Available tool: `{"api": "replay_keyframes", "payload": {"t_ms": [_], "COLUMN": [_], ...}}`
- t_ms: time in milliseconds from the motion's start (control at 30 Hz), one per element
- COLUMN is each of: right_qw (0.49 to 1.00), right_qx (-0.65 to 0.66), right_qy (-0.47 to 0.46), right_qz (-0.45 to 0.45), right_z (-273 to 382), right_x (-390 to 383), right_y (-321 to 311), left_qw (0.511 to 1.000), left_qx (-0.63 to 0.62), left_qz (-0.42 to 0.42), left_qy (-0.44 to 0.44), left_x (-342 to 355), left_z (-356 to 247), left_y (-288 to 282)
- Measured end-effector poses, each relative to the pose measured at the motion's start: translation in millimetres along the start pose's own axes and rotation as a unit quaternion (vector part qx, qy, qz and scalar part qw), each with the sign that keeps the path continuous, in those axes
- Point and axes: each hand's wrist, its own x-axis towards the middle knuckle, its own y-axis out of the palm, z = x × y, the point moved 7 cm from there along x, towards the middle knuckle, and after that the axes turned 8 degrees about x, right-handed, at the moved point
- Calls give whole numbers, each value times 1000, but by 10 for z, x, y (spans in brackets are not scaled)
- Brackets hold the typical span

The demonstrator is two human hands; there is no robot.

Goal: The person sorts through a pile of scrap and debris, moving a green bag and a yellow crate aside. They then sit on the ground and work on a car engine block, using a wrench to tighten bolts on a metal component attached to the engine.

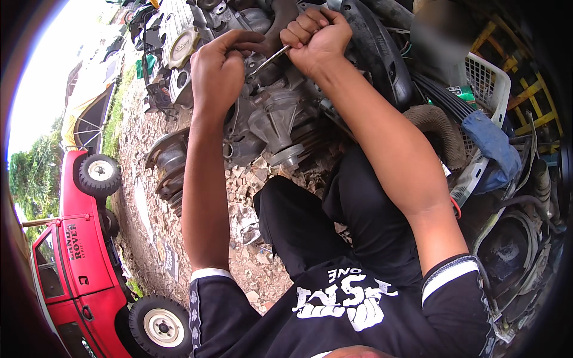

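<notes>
In my right hand (316, 39), closed in a fist, is the end of a slim, shiny metal wrench (274, 58). Its shaft slants down to the left, and its far end lies against the engine parts; the kind of head is not clear. My left hand (221, 62) is beside that far end, fingers stretched and bent over toward the right, with the tips partly hidden. Both hands are above a grey metal engine (274, 119) with a flanged hub at its near end. A round, pale cap-like cover (182, 48) shows to the left of my left hand.
Black pulleys (170, 161) sit left of my forearm, above gravel (245, 268). At the right are a long black plastic cover (376, 53), a white plastic crate (492, 83), a blue cloth (492, 146) and a ribbed hose (441, 128). A red off-road vehicle (95, 250) stands left.
</notes>
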Motion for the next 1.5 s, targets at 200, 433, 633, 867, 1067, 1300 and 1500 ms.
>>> {"api": "replay_keyframes", "payload": {"t_ms": [200, 433, 633, 867, 1067, 1300, 1500], "right_qw": [992, 979, 982, 905, 977, 966, 850], "right_qx": [17, 4, -117, -308, -178, -239, -496], "right_qy": [-87, -136, -81, 12, 31, 74, -172], "right_qz": [-91, -152, 120, 292, 116, 64, -43], "right_z": [24, -42, -114, -649, 204, 1067, 334], "right_x": [-166, -249, 12, -257, 167, 483, -86], "right_y": [-108, -361, 389, 950, 208, 152, 354], "left_qw": [1000, 982, 994, 985, 995, 997, 988], "left_qx": [4, 165, 83, 26, 88, 50, -105], "left_qz": [11, 7, 30, -166, 56, 19, -101], "left_qy": [14, 96, 58, 29, 3, 51, -54], "left_x": [-18, -52, -33, -161, -319, -92, 98], "left_z": [-81, -179, -371, -40, -126, -197, -136], "left_y": [15, 35, -44, -288, -124, 145, 380]}}
